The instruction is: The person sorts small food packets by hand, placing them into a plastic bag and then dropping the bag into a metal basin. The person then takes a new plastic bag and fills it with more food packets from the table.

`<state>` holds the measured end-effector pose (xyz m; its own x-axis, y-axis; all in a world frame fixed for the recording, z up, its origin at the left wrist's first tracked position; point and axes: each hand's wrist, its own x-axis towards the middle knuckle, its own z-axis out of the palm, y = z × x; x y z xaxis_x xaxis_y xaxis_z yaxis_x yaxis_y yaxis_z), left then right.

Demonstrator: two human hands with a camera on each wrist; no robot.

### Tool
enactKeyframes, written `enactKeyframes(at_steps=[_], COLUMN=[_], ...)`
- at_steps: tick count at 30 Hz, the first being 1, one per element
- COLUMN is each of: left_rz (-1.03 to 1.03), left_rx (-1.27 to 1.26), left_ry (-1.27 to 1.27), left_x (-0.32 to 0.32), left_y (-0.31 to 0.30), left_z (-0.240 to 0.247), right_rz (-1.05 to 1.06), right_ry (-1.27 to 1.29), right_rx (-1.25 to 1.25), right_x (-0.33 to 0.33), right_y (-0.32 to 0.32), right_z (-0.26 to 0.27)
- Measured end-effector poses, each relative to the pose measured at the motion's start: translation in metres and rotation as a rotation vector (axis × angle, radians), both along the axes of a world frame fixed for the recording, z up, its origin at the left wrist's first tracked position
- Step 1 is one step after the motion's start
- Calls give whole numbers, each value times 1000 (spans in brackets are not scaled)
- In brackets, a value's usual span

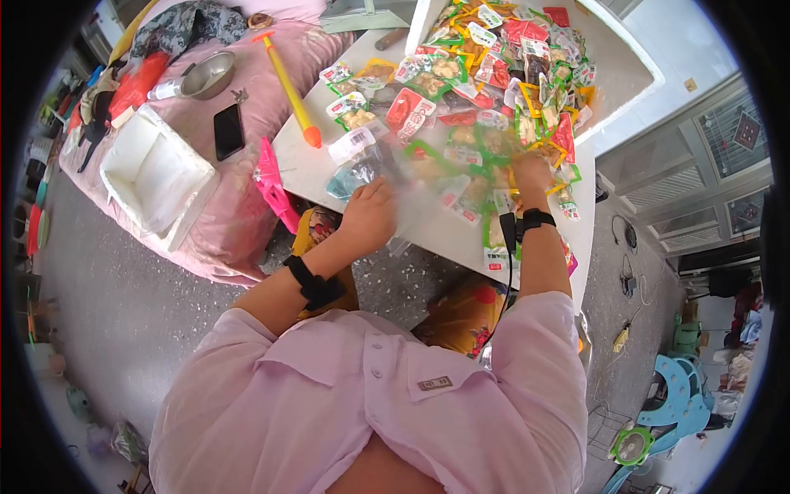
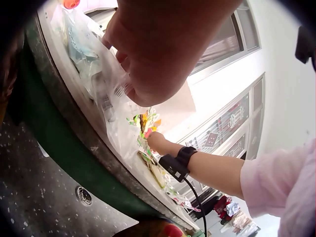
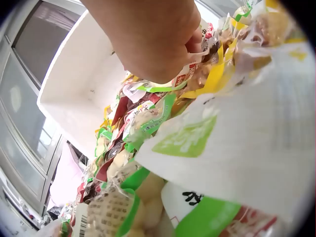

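My left hand [image 1: 370,218] grips the near edge of a clear plastic bag [image 1: 370,169] at the table's front edge. Something bluish shows through the bag, and a packet with a white barcode label [image 1: 352,144] lies at its far end. In the left wrist view the crumpled bag [image 2: 111,94] hangs below the curled fingers. My right hand [image 1: 533,174] is down among the snack packets [image 1: 469,152] on the table's right. The right wrist view shows its fingers curled at a packet with a green edge [image 3: 180,76]; the fingertips are partly hidden.
A white foam box [image 1: 613,78] heaped with packets stands at the back right. Left of the table, a pink-covered bed [image 1: 239,198] bears an open foam box [image 1: 152,177], a phone [image 1: 229,132] and a metal bowl [image 1: 207,76]. A yellow pump-like tube [image 1: 286,90] lies across the table's left edge.
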<state>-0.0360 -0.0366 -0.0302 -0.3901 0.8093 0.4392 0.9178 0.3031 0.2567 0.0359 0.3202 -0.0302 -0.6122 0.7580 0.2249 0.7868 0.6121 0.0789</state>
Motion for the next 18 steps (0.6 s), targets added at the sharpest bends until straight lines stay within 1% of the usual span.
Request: enactKeyframes(at_steps=[2,5,8,11,14,15,17,18], left_rz=[-25,-15,-16,21,-31,-87,-195,-204], left_rx=[31,5,7,30,117,184,317,353], left_ry=[-14,-55,-96,-41,-46,-112,-244,-245], left_x=[-1,-2,-4,-1,9,13,24,28], left_y=[0,1,2,0,-2,-4,-6,-7], left_z=[-2,3,2,8,16,20,30,36], right_rz=[60,143,321,411,271,256,287,302], right_ry=[61,254,518,845,1082,1165,1209,1230], right_rx=[44,186,172,58,-471,-571,-724,-803], right_x=[9,21,44,62,78,79,86,89], right_y=[-11,-5,-35,-62,-103,-120,-138,-147], right_z=[20,30,74,97,112,117,109,105])
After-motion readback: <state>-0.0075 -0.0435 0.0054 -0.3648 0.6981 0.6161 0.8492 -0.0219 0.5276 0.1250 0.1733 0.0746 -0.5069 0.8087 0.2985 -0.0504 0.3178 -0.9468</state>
